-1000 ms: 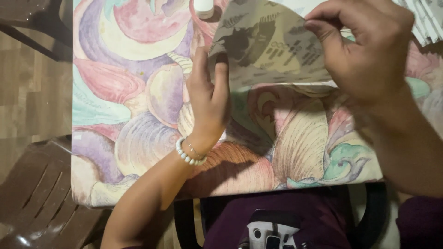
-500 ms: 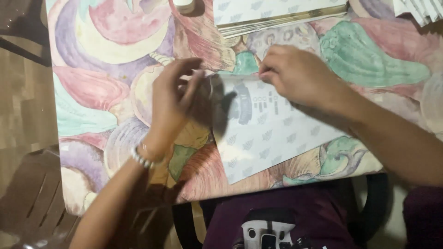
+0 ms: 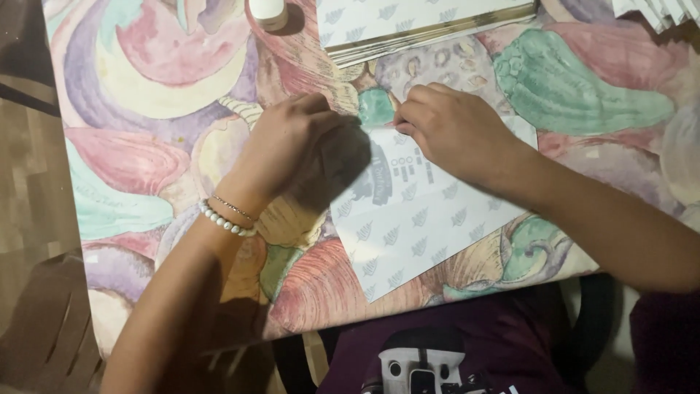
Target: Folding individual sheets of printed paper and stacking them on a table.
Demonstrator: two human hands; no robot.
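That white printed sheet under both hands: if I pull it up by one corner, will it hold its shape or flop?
Likely floppy: the white sheet looks thin and lies flat on the patterned tablecloth. Probably very light. Its near corner overhangs the table edge, so a push may slide it off unless the left hand and right hand pin it.

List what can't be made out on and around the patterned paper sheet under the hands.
- Head view: the left hand covers the sheet's upper left corner; its fingertips are hidden.
- The right hand hides the top edge.
- The paper stack and white bottle are cut off by the top frame edge.
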